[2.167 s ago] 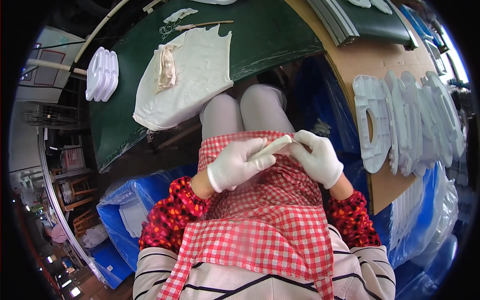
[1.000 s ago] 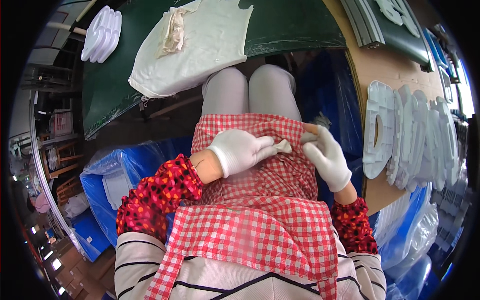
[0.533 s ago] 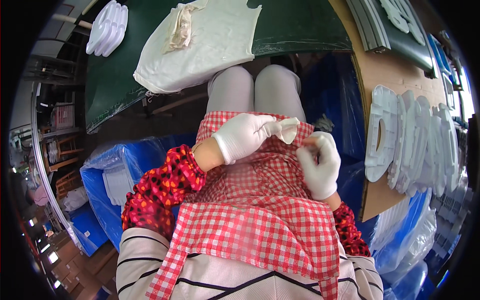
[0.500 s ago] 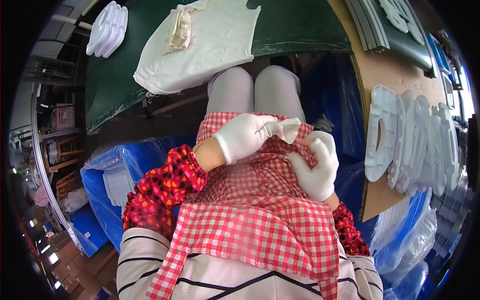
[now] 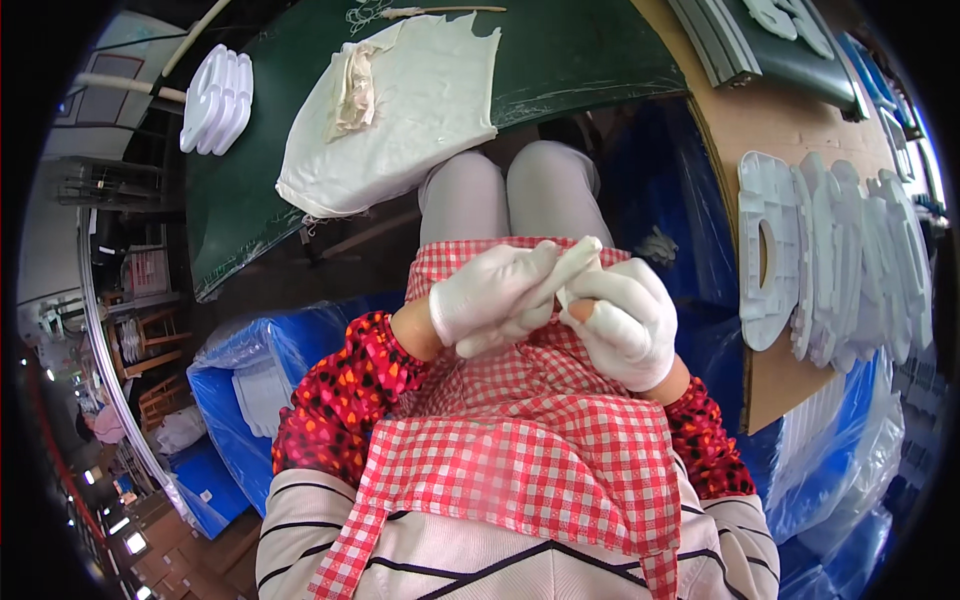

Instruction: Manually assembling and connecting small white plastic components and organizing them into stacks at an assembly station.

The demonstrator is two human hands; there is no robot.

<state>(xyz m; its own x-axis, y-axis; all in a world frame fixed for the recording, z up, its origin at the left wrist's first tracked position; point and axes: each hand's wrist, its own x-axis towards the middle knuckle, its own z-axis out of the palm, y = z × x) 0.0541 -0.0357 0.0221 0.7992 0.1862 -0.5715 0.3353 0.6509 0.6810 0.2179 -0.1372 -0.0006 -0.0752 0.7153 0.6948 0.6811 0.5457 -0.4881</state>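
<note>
Both my hands wear white knit gloves and meet above the red-and-white checked apron (image 5: 500, 440) on my lap. My left hand (image 5: 492, 298) is closed, with a small off-white piece of cloth (image 5: 578, 262) sticking up from its fingers toward the right. Against the cloth's lower part, my right hand (image 5: 628, 325) is closed in a pinch, its thumb tip bare. The fingers overlap, so part of the cloth is hidden.
Ahead, a white cloth (image 5: 400, 115) with a crumpled cream rag (image 5: 355, 90) lies on the green table (image 5: 590, 55). White plastic panels (image 5: 768, 250) stand in a row on brown cardboard at right. Plastic-lined blue bins (image 5: 225, 400) flank me. More white parts (image 5: 215, 100) stand far left.
My right hand has come up and left to meet the cloth beside my left hand. The cloth now points upward instead of hanging to the right. The view has shifted slightly.
</note>
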